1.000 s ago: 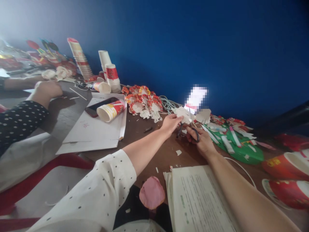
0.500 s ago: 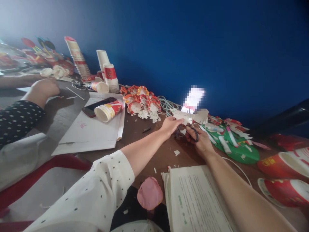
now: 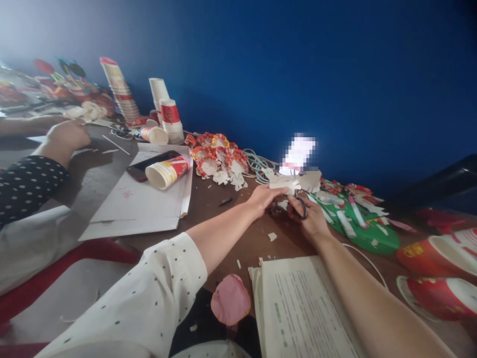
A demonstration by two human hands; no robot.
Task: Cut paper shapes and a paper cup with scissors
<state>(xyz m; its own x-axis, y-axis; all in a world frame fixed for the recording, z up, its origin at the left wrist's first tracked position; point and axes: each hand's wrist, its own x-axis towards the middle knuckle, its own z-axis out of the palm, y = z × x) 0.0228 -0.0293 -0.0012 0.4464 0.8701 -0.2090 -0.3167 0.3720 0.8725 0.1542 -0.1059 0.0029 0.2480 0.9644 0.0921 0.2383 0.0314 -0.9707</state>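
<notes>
My left hand (image 3: pixel 265 199) pinches a white paper cutout (image 3: pixel 282 183) with jagged edges, the thumb lying along its near side. Closed round the dark handles of a pair of scissors (image 3: pixel 302 208) is my right hand (image 3: pixel 312 219), just right of the left one. The scissor blades point up toward the paper; how far apart they stand is hard to make out. Small paper scraps (image 3: pixel 273 236) lie on the brown table (image 3: pixel 223 219) below. Behind the hands a bright, pixelated screen (image 3: pixel 298 151) leans near the blue wall.
Red-and-white cup cutouts (image 3: pixel 219 156) are heaped left of my hands. A green sheet (image 3: pixel 376 233) with markers lies right. An open book (image 3: pixel 298 303) is nearest me. A paper cup (image 3: pixel 167 171) and phone (image 3: pixel 139 169) rest on a white folder (image 3: pixel 137 199). A co-worker's hand (image 3: pixel 70 134) is far left.
The paper cutout has turned and shifted slightly in my left hand, which sits a little lower. My right hand stays on the scissors in nearly the same place.
</notes>
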